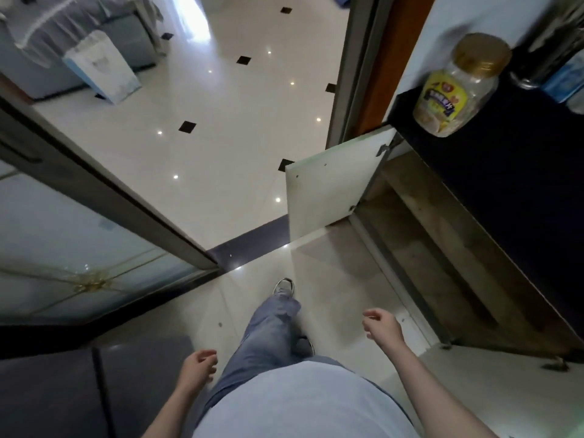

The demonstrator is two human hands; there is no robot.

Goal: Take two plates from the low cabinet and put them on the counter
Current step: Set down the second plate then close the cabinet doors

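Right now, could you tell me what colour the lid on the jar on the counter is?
Gold, on the clear jar; the head view shows it.

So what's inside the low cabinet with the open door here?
Through the open door, the low cabinet shows only brownish bare shelf and wall surfaces. No plates are visible. The black counter overhangs and hides its deeper part. Both hands, left hand and right hand, are empty.

We wear a pale blue shirt (303,403) that fills the bottom of the view, and our arms are bare from above the elbows down to the hands. Beyond our fingertips, faded blue jeans (268,333) run down, wrinkled at the hem. Past the hem sits a grey and white sneaker (283,286) with laces.
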